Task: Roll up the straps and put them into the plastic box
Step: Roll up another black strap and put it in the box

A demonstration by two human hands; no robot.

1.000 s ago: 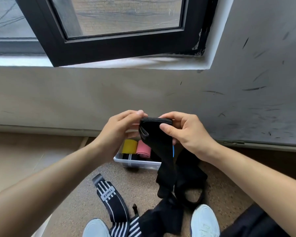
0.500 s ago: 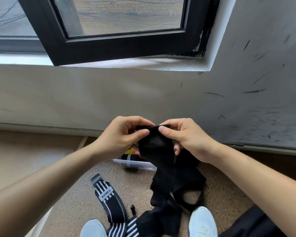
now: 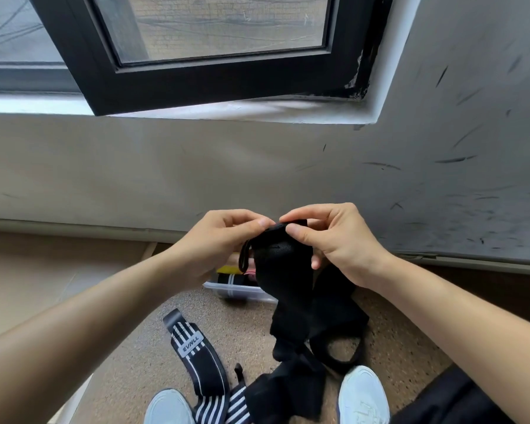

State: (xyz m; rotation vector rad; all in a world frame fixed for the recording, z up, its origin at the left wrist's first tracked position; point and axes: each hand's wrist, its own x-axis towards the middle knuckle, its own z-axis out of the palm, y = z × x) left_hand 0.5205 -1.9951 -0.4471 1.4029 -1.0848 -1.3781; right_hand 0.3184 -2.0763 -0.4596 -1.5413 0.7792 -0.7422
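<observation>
Grey-white plastered wall (image 3: 166, 172), scuffed with dark marks toward 2 o'clock, beneath a black window frame (image 3: 214, 78) and pale sill (image 3: 257, 110) at 12 o'clock. A speckled brown floor (image 3: 129, 347) fills the lower field.

Centre: both forearms converge from 7 and 4 o'clock. The left hand (image 3: 218, 240) and right hand (image 3: 340, 243) meet over the upper end of a black strap (image 3: 282, 270), held in the air. Each hand pinches that end between thumb and curled fingers, thumb tips almost touching at the strap's top edge. A small black loop (image 3: 244, 258) hangs at the strap's 9 o'clock edge, just below the left thumb. The rest of the strap falls toward 6 o'clock and lies in loose folds on the floor between the shoes.

Behind the hanging strap, at 7 o'clock of the hands, stands the clear plastic box (image 3: 239, 292), partly hidden. Inside it show a yellow roll (image 3: 225, 267), a pink roll (image 3: 251, 273) and a black roll with white stripes (image 3: 230, 278).

At 7 o'clock of the field, a black-and-white striped strap (image 3: 196, 359) bearing a grey label lies flat and unrolled on the floor, well apart from the box. Its lower end reaches the left shoe (image 3: 169, 408). The right shoe (image 3: 363, 396) sits at 5 o'clock, beside the black strap's folds.
</observation>
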